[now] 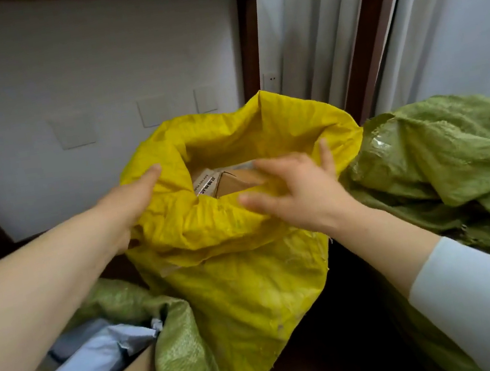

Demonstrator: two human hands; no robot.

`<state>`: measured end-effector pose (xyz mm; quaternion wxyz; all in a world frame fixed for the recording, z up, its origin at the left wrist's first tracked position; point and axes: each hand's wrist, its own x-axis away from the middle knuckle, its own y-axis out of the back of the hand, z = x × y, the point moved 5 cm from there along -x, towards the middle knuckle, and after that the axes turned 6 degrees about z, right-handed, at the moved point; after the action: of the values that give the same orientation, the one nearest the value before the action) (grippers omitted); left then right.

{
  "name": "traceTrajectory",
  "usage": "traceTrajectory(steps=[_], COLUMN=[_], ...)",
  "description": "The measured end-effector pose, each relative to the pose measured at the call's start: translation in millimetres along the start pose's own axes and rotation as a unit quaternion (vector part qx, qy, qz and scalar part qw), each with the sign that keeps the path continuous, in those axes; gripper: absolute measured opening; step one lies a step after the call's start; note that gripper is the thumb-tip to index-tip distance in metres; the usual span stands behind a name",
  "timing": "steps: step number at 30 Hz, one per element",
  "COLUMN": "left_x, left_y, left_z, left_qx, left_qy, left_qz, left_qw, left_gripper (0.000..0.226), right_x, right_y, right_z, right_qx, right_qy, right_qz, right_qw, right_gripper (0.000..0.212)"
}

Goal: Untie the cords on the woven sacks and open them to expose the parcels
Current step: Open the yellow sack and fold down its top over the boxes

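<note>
Head view: yellow woven sack (236, 282) is open, brown cardboard parcel (237, 182) shows. Flat left hand (131, 199) pushes its side; right hand (298, 191) spread, empty.

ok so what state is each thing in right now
yellow sack: upright, mouth spread open, no cord seen
cardboard box: exposed inside the yellow sack
green sack on the right: slumped and crumpled, mouth not visible
green sack at lower left: open, grey parcels showing
left hand: on the yellow sack's left rim, grip hidden
right hand: fingers spread over the near rim, blurred
</note>
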<state>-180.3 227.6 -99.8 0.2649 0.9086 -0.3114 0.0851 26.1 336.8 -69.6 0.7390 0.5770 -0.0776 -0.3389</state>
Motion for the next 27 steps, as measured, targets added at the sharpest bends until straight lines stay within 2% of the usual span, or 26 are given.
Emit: traceTrajectory(steps=[1,2,4,6,9,12,15,17,19,22,25,27], left_x=[2.7,4.3,9.5,9.9,10.3,-0.4,-6.5,-9.6,-10.9,-7.1,-7.7,-13.4], left_y=[-5.5,-9.2,-11.9,-11.4,-16.6,-15.9,-0.5,4.1,4.2,1.5,2.0,7.4], left_z=[2.5,4.5,4.2,3.1,0.9,-2.2,-4.7,-3.7,-0.8,9.1,19.8,24.9], left_qx=[0.027,0.006,-0.084,-0.106,0.048,0.254,0.407,0.457,0.445,0.408,0.348,0.236], left_qy=[0.031,0.049,0.074,0.084,0.103,0.093,0.076,0.072,0.070,0.091,0.128,0.137], left_qz=[0.032,0.058,0.098,0.116,0.149,0.180,0.130,0.098,0.077,0.084,0.102,0.086], left_qw=[0.999,0.997,0.989,0.984,0.982,0.946,0.901,0.881,0.889,0.905,0.923,0.958], left_gripper=[0.080,0.076,0.082,0.072,0.050,0.047,0.043,0.037,0.035,0.039,0.040,0.039], right_x=[0.4,1.0,2.6,4.7,7.9,12.1,13.0,15.1,17.9,21.3,20.5,18.2], right_y=[-6.6,-11.7,-15.3,-17.5,-21.7,-25.0,-28.8,-27.3,-22.2,-17.0,-23.4,-24.8], right_z=[4.7,6.9,7.5,6.6,5.7,0.4,-10.7,-16.5,-18.5,-18.9,-21.3,-20.7], right_qx=[0.004,0.031,0.091,0.107,0.108,0.113,0.122,0.114,0.096,0.012,-0.019,-0.029], right_qy=[0.014,0.028,0.047,0.050,0.041,0.031,0.019,0.019,0.024,0.044,0.083,0.077], right_qz=[0.058,0.089,0.093,0.085,0.083,0.072,0.062,0.040,0.000,-0.064,-0.072,-0.061], right_qw=[0.998,0.995,0.990,0.989,0.990,0.990,0.990,0.993,0.995,0.997,0.994,0.995], right_gripper=[0.076,0.082,0.091,0.093,0.101,0.102,0.091,0.080,0.064,0.043,0.047,0.056])
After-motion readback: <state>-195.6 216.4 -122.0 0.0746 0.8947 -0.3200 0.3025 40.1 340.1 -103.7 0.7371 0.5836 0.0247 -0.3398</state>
